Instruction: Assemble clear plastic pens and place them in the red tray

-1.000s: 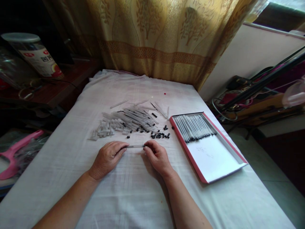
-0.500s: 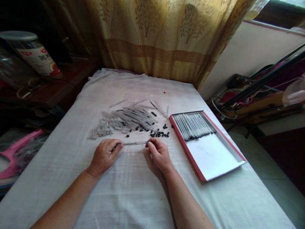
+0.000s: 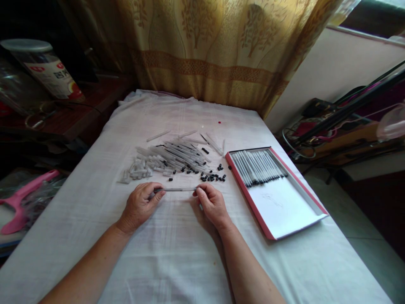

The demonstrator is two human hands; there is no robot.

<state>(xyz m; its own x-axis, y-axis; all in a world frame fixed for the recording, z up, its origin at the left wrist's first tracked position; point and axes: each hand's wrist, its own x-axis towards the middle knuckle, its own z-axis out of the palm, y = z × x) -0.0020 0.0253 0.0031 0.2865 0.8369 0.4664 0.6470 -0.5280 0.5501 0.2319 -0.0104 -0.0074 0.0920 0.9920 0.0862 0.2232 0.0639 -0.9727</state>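
A thin clear pen barrel lies level between my two hands, just above the white cloth. My left hand pinches its left end and my right hand pinches its right end; both hands rest on the cloth. Right behind them lies a heap of clear pen barrels, with short clear caps to its left and small black end plugs to its right. A shallow red-edged box to the right holds a row of finished pens in its far half.
A white cloth covers the table. A patterned gold curtain hangs behind it. At the left stand a plastic jar on a dark shelf and a pink tool. Cables and a dark bar clutter the right side.
Both hands have spread a little further apart along the pen barrel, and my right hand has turned slightly. The heap and the box stay put.
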